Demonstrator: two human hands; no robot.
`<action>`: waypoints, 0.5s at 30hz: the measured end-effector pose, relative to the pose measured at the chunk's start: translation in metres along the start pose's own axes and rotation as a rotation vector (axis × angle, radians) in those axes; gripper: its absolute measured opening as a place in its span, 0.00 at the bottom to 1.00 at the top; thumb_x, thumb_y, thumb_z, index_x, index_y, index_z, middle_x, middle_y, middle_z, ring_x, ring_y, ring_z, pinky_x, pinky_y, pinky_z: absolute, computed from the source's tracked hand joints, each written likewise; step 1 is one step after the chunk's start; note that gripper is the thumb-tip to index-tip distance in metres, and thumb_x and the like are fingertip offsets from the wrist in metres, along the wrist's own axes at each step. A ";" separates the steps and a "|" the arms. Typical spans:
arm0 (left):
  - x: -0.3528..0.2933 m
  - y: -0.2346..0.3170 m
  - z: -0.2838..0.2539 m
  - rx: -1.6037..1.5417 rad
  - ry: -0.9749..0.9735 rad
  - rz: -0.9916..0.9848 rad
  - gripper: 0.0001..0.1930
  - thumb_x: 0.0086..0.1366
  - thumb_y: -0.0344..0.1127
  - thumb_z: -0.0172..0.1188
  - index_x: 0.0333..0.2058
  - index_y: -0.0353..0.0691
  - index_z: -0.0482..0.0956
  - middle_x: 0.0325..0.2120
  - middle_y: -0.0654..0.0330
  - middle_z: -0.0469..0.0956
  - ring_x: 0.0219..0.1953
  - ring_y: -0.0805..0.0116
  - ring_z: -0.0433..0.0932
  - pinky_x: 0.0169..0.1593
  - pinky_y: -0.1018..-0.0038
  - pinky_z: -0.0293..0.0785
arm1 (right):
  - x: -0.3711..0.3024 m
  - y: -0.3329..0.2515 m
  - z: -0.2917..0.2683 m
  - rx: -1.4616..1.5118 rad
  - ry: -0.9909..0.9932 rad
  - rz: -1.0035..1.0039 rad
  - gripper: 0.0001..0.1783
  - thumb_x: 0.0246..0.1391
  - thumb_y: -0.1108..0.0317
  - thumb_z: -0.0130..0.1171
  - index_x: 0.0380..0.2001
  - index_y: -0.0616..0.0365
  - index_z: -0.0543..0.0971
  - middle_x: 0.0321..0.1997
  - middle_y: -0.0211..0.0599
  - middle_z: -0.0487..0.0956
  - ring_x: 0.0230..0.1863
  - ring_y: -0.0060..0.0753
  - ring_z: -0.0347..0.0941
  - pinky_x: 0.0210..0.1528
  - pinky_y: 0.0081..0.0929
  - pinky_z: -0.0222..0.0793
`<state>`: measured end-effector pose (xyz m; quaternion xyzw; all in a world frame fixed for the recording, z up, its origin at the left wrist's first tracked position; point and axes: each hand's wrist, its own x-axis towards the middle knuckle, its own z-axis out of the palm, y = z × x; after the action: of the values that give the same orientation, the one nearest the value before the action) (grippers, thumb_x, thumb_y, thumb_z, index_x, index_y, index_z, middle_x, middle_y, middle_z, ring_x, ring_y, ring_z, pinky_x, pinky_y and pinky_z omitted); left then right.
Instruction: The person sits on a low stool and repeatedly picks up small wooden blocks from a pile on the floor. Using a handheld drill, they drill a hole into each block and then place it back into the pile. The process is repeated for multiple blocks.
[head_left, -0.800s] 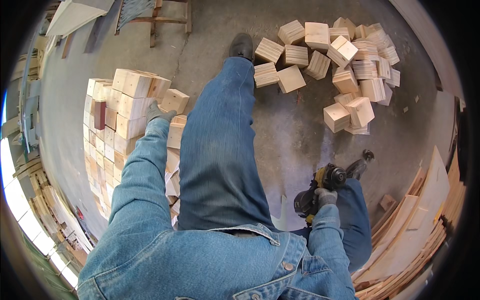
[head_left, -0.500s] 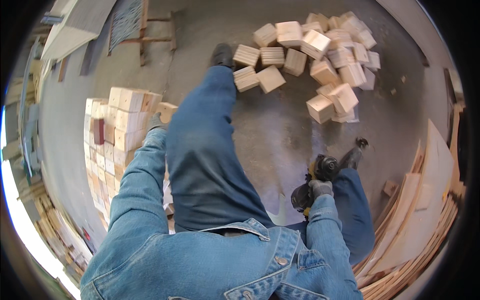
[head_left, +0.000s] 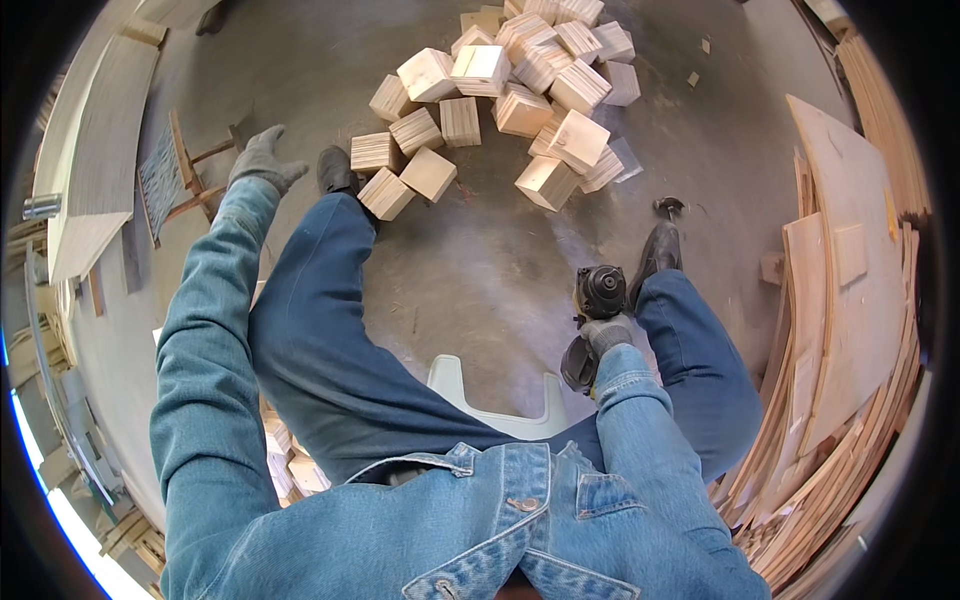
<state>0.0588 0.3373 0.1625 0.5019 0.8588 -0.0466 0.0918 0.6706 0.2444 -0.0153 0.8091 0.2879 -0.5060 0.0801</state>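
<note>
The gloved left hand (head_left: 262, 162) is spread and empty; the right hand (head_left: 608, 335) grips a black power tool (head_left: 601, 292). Wooden blocks (head_left: 522, 110) lie on the floor (head_left: 460, 275) ahead of the right hand, rightward of the left.

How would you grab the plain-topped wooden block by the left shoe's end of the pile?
Probably with the left hand, open and holding nothing. Reach over from the right, where floor is bare, with fingers and thumb on opposite flat sides of the wooden block. Its boxy shape suits that; a striped block crowds its left.
</note>
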 end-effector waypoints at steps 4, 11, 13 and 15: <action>0.003 0.084 0.006 0.071 -0.151 0.053 0.43 0.49 0.52 0.76 0.63 0.43 0.73 0.61 0.49 0.76 0.64 0.51 0.73 0.67 0.63 0.70 | 0.017 0.015 0.007 0.284 0.117 -0.135 0.12 0.44 0.74 0.68 0.36 0.58 0.83 0.20 0.39 0.80 0.16 0.35 0.76 0.20 0.36 0.71; -0.006 0.124 0.110 0.146 -0.523 0.020 0.47 0.45 0.56 0.78 0.62 0.40 0.73 0.60 0.50 0.76 0.63 0.54 0.75 0.65 0.63 0.73 | 0.018 0.013 0.006 -0.240 0.087 -0.092 0.14 0.47 0.69 0.68 0.39 0.55 0.83 0.22 0.38 0.82 0.19 0.35 0.78 0.24 0.35 0.74; 0.001 0.113 0.150 0.248 -0.543 0.007 0.54 0.45 0.55 0.78 0.67 0.41 0.64 0.65 0.48 0.69 0.65 0.54 0.73 0.67 0.63 0.72 | 0.006 -0.001 0.004 -0.275 0.047 -0.062 0.16 0.47 0.68 0.67 0.42 0.55 0.83 0.24 0.39 0.83 0.23 0.35 0.80 0.28 0.35 0.76; 0.004 0.112 0.171 0.217 -0.501 -0.045 0.54 0.45 0.54 0.79 0.68 0.41 0.62 0.64 0.48 0.69 0.65 0.54 0.73 0.67 0.63 0.72 | -0.006 -0.012 -0.002 -0.182 0.001 -0.021 0.19 0.47 0.69 0.67 0.46 0.55 0.83 0.30 0.39 0.85 0.30 0.37 0.83 0.35 0.34 0.78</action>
<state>0.1736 0.3668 -0.0047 0.4626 0.8102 -0.2629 0.2459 0.6636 0.2531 -0.0067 0.7957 0.3412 -0.4781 0.1479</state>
